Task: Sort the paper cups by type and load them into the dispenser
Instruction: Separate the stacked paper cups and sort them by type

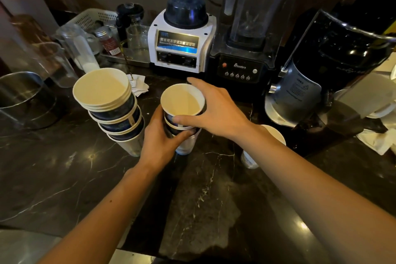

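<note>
Left hand (159, 135): fingers wrapped around small cup stack (182, 118).
Right hand (216, 107): fingers pinching top cup's rim.
Risk: leaning tall stack (113, 109) nearby could topple if nudged.

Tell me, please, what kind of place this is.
Probably a café or drinks bar counter: two blenders, white and black, a coffee grinder, and stacked paper cups on dark marble.

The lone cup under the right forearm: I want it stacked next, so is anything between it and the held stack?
Only the right forearm, which crosses above the lone cup; the counter toward the held stack looks bare.
</note>
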{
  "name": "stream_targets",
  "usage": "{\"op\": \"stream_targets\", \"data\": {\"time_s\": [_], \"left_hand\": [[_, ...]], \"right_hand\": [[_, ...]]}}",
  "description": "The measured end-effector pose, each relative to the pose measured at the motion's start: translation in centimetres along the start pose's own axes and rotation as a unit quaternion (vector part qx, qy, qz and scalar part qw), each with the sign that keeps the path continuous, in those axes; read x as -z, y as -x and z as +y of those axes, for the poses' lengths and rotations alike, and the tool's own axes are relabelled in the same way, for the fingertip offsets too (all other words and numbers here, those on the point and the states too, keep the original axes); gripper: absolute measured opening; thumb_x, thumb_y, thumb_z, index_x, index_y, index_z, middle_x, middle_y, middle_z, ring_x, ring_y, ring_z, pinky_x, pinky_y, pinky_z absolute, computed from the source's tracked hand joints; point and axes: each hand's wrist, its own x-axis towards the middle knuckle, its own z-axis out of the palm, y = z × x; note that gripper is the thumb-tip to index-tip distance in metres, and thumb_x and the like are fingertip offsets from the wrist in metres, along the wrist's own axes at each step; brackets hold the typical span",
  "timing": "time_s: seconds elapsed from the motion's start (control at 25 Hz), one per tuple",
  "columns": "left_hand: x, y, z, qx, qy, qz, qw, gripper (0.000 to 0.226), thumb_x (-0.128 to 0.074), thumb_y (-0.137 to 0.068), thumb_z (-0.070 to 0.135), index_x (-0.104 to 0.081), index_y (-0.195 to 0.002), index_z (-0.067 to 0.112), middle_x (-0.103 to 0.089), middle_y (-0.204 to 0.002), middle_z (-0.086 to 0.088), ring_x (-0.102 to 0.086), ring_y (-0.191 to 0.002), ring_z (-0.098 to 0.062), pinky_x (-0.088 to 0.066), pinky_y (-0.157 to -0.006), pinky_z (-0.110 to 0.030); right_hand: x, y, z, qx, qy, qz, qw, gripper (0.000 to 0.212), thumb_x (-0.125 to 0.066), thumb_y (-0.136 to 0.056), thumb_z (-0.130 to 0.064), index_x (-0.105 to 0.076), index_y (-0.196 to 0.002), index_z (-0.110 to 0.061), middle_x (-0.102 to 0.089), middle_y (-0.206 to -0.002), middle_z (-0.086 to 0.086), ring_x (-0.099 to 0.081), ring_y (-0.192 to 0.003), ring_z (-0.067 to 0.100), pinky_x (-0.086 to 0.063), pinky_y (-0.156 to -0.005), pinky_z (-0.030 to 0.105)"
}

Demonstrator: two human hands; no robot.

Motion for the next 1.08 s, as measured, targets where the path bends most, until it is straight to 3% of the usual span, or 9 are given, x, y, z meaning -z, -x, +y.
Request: {"op": "stream_targets", "data": {"time_s": [0.08,0.16,0.24,0.36,0.52,0.72,0.92,1.08], "left_hand": [[0.2,0.0,-0.2,0.009,-0.003,-0.011,1.0,0.088,-0.083,-0.071,0.033,-0.033,-0.143,0.028,-0.05,-0.138,0.015,-0.049,-0.126,-0.001,-0.045,-0.103,-0.025],[0.3,-0.1,-0.4,0.011,-0.014,-0.013,1.0,0.089,-0.082,-0.069,0.034,-0.033,-0.143,0.029,-0.049,-0.134,0.018,-0.048,-0.124,-0.001,-0.044,-0.101,-0.024],[0.2,-0.3,-0.4,0.011,-0.023,-0.006,1.0,0.089,-0.082,-0.07,0.033,-0.032,-0.144,0.029,-0.046,-0.132,0.02,-0.043,-0.123,0.001,-0.041,-0.098,-0.017],[0.0,-0.2,-0.4,0.016,-0.027,-0.002,1.0,0.089,-0.082,-0.071,0.03,-0.032,-0.144,0.026,-0.046,-0.14,0.013,-0.039,-0.124,0.002,-0.038,-0.099,-0.018],[0.2,-0.2,-0.6,0.02,-0.033,0.011,0.999,0.091,-0.083,-0.07,0.03,-0.033,-0.146,0.026,-0.046,-0.143,0.009,-0.039,-0.124,0.001,-0.039,-0.102,-0.023],[0.2,-0.2,-0.6,0.019,-0.029,0.002,0.999,0.091,-0.084,-0.069,0.031,-0.032,-0.144,0.028,-0.047,-0.143,0.008,-0.04,-0.127,-0.001,-0.04,-0.105,-0.027],[0.0,-0.3,-0.6,0.018,-0.021,-0.003,1.0,0.092,-0.083,-0.069,0.032,-0.032,-0.145,0.027,-0.047,-0.142,0.011,-0.04,-0.128,-0.002,-0.04,-0.108,-0.031],[0.0,-0.2,-1.0,0.026,-0.006,-0.007,1.0,0.1,-0.08,-0.062,0.046,-0.03,-0.147,0.026,-0.046,-0.145,0.008,-0.041,-0.135,-0.009,-0.04,-0.111,-0.041]], "right_hand": [[1.7,0.5,-0.2,0.007,-0.058,0.069,0.996,0.1,-0.077,-0.064,-0.065,-0.037,-0.146,-0.024,-0.05,-0.14,-0.003,-0.047,-0.126,0.014,-0.046,-0.101,0.033],[4.4,1.0,-0.2,0.018,-0.129,0.17,0.977,0.09,-0.077,-0.069,-0.058,-0.041,-0.143,-0.021,-0.056,-0.132,-0.004,-0.053,-0.119,0.008,-0.046,-0.093,0.018],[7.4,2.3,0.2,0.028,-0.147,0.258,0.955,0.082,-0.074,-0.074,-0.055,-0.042,-0.142,-0.02,-0.059,-0.126,-0.006,-0.056,-0.116,0.003,-0.047,-0.091,0.015],[9.4,4.3,2.0,0.014,-0.079,0.3,0.951,0.081,-0.071,-0.075,-0.057,-0.043,-0.141,-0.02,-0.055,-0.13,-0.008,-0.053,-0.118,0.002,-0.045,-0.095,0.018],[6.5,4.8,5.4,-0.078,0.017,0.155,0.985,0.096,-0.074,-0.067,-0.063,-0.035,-0.146,-0.026,-0.046,-0.138,-0.006,-0.045,-0.124,0.011,-0.043,-0.101,0.033],[2.0,4.2,7.5,-0.13,0.078,0.0,0.988,0.102,-0.077,-0.073,-0.054,-0.022,-0.152,-0.022,-0.034,-0.141,-0.002,-0.037,-0.13,0.019,-0.032,-0.096,0.028],[2.4,3.3,7.2,-0.136,0.13,-0.067,0.98,0.107,-0.074,-0.072,-0.061,-0.016,-0.153,-0.022,-0.029,-0.147,-0.001,-0.036,-0.133,0.02,-0.039,-0.105,0.04],[2.9,2.4,4.6,-0.071,0.132,-0.056,0.987,0.108,-0.071,-0.074,-0.064,-0.013,-0.155,-0.024,-0.017,-0.16,-0.005,-0.02,-0.145,0.015,-0.025,-0.113,0.034]]}}
